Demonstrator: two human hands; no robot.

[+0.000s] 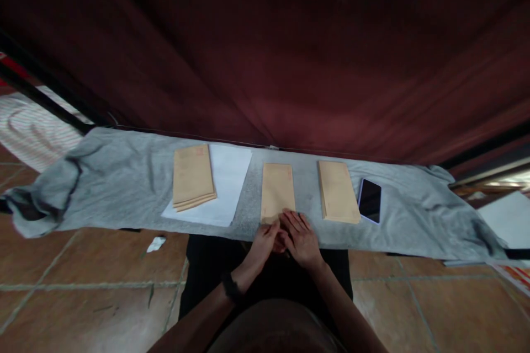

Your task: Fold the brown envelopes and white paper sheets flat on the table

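Note:
A single brown paper envelope point(277, 190) lies lengthwise on the grey cloth in front of me, its near end partly hidden by my hands. At its near left corner, my left hand point(265, 241) is closed, with thumb and fingers gripping the edge. My right hand point(301, 240) lies back up, its fingers stretched out flat over the near right corner. Both hands meet at the near edge, and some fingertips are hidden there. To the right is a neat stack of brown envelopes point(338, 192). On the left, another fanned stack of envelopes point(192, 174) rests partly on white paper.
A white sheet point(229, 182) lies under the left stack. A phone with a purple edge point(370, 201) lies right of the right stack. Grey cloth point(124, 176) covers the narrow table, and a dark red curtain point(265, 55) hangs behind it. A white scrap point(156, 244) is on the tiled floor.

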